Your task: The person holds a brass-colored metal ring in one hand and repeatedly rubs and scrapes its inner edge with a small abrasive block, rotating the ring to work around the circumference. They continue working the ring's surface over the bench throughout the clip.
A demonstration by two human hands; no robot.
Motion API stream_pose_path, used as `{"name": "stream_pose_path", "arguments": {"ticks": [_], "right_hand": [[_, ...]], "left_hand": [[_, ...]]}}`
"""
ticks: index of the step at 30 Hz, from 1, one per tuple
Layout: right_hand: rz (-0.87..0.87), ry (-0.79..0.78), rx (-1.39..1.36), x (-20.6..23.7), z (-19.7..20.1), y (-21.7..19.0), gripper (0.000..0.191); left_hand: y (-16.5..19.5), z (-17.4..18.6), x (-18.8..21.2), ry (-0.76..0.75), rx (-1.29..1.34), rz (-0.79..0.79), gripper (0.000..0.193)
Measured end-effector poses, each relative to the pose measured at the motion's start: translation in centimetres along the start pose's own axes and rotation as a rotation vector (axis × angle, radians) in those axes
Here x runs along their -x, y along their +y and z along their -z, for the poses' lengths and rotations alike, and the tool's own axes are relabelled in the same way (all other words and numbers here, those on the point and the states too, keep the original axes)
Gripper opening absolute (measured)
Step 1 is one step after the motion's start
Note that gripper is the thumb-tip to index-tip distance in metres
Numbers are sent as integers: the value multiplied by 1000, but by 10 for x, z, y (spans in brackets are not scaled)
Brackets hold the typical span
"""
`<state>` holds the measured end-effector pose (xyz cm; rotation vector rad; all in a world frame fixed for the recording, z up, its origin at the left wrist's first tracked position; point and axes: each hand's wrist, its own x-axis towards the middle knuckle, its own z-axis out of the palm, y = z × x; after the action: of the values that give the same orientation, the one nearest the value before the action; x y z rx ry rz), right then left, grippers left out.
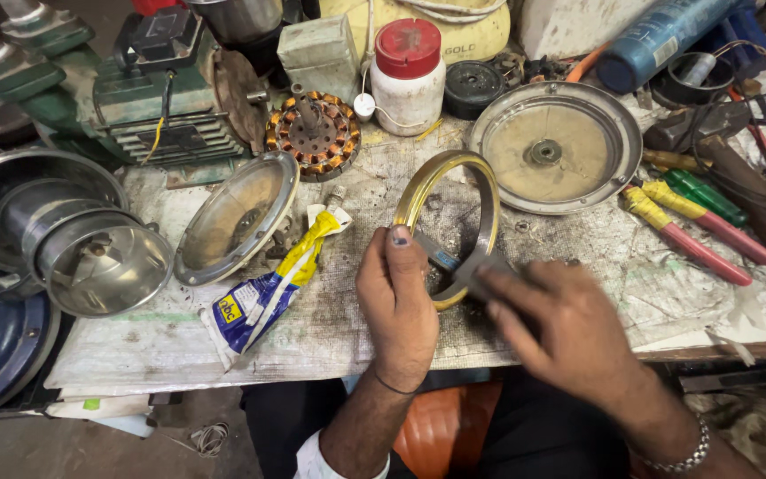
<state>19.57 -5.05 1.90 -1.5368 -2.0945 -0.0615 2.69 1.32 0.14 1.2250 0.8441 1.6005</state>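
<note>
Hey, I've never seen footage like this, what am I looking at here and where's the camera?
The single picture comes from a camera worn on a person's head, looking down at a cluttered workbench. No machine is working, only two bare hands. The left hand holds a brass-coloured metal ring upright. The right hand is blurred and touches the ring's lower edge; whether it holds anything I cannot tell. Around them lie a copper-wound motor stator, round metal covers, red-handled pliers and a squeezed tube.

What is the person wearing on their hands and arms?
No gloves: both hands are bare. The left hand has a thin dark band around its wrist, a dark-stained thumbnail, and a rolled white sleeve cuff lower on the arm. The right hand has a silver metal chain bracelet at its wrist.
</note>
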Motion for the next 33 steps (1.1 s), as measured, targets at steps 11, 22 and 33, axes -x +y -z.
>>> {"name": "stream_pose_path", "arguments": {"ticks": [11, 22, 33], "right_hand": [[-38, 24, -2, 1, -2, 1, 37], [-13, -14, -43, -1, 5, -6, 36], [71, -29, -279, 0, 6, -12, 36]], "left_hand": [[4, -1, 0, 15, -88, -11, 35], [7, 0, 0, -10, -143, -51, 37], [8, -1, 2, 0, -163, -58, 37]]}}
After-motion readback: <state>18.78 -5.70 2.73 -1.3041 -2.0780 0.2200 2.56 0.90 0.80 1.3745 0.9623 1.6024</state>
